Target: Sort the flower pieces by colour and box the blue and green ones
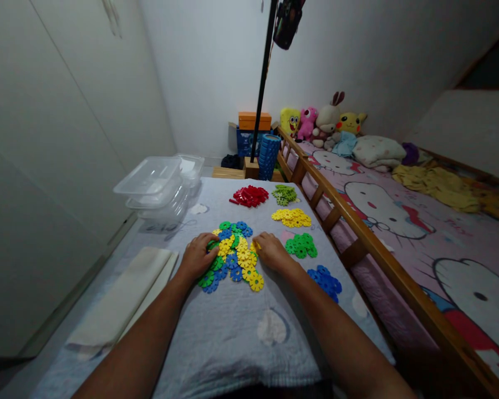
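Note:
A mixed pile of plastic snowflake discs (232, 260) in yellow, green and blue lies on the cloth-covered table. At its left edge my left hand (198, 256) has its fingers curled, with a green snowflake disc (212, 244) between thumb and forefinger. On the opposite side, my right hand (271, 251) pinches a yellow snowflake disc (255, 246) at the pile's edge. Sorted heaps lie to the right: yellow discs (291, 218), green discs (301, 245) and blue discs (325, 281). The right forearm passes close beside the blue heap.
Red pieces (250, 196) and light green pieces (284, 194) lie at the far end. Clear plastic containers (158, 188) are stacked at the left, behind a folded cream cloth (122, 299). A wooden bed rail (341, 210) borders the table's right side; a black pole (263, 83) stands beyond.

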Tool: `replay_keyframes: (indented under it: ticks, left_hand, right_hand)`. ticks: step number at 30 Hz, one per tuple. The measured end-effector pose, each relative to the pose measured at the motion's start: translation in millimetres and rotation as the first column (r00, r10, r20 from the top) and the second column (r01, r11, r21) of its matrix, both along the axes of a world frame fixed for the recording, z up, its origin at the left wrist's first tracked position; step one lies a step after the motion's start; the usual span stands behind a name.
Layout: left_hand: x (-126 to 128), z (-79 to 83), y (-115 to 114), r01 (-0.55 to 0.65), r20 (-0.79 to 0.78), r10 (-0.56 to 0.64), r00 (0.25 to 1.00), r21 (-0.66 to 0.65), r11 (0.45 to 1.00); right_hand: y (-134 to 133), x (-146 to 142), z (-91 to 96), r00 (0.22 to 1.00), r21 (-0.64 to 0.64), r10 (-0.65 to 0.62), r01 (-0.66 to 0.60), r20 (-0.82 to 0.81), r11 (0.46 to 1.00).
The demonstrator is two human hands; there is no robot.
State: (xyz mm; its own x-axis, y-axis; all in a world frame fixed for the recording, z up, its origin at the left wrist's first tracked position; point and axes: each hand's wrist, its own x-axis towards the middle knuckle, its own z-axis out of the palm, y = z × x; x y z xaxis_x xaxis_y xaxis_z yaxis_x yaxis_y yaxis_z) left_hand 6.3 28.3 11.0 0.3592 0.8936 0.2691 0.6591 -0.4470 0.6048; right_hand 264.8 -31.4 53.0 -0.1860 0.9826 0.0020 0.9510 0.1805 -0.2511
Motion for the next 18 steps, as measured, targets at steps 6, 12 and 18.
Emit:
replay_keyframes:
  ticks: [6,12,18]
  left_hand:
    - [0.0,-3.1,1.7,0.001,-0.003,-0.001,1.0,0.006,1.0]
    - [0.4,-2.6,1.7,0.002,0.009,-0.002,1.0,0.003,1.0]
    - [0.5,-1.9,1.4,0.005,0.003,-0.005,1.0,-0.012,1.0]
  right_hand:
    - [8.9,21.0,1.0,0.99,-0.011,-0.044,0.043,-0.131,0.999]
    - [32.6,86.8,12.8,0.86,-0.014,-0.243,0.265,-0.448,0.964]
    - [54.0,164.5,16.5,0.673,0.036,-0.543,0.644,-0.503,0.764]
